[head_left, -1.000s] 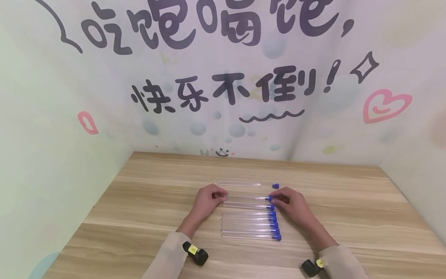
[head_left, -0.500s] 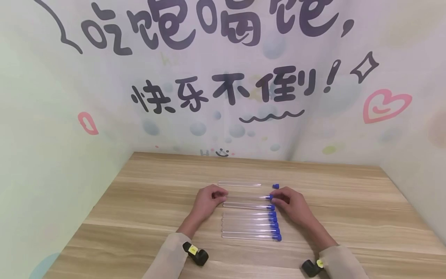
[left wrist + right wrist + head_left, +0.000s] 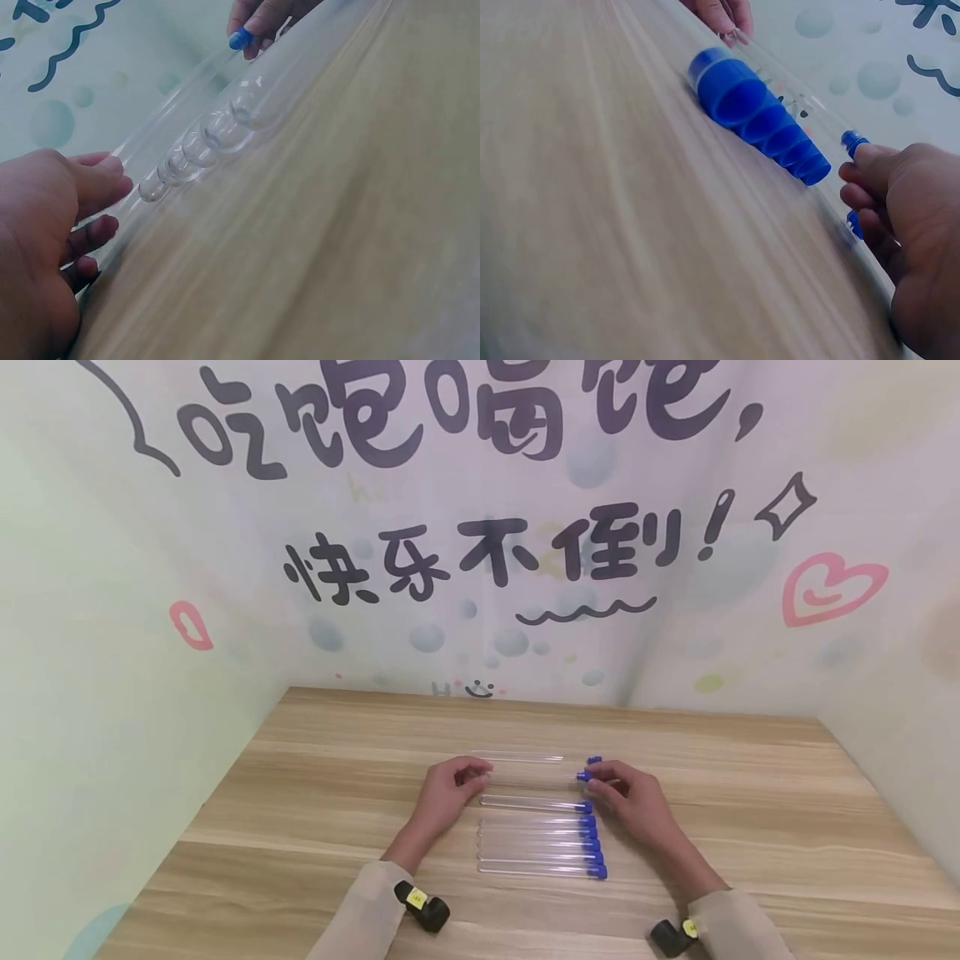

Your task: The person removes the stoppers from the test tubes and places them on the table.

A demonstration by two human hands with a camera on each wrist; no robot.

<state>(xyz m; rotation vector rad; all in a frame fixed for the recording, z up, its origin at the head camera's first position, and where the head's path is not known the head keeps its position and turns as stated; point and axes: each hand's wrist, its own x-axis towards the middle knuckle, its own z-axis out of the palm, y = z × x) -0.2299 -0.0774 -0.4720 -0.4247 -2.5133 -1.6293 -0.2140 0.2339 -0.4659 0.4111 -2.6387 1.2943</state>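
Observation:
My left hand pinches the rounded end of a clear test tube, which lies crosswise between my hands. At its other end my right hand pinches a blue cap, whose narrow plug faces the tube's mouth. Whether the plug touches the tube cannot be told. Nearer to me, several capped test tubes lie side by side, blue caps to the right. In the left wrist view their rounded ends line up below the held tube.
Behind the held tube lies an uncapped test tube, with a loose blue cap to its right. Everything rests on a wood-grain table. A printed cloth hangs behind it.
The held cap has moved slightly away from me and to the right, along with my right fingers, and its plug now shows. The tube also sits slightly farther back. My left hand has barely moved.

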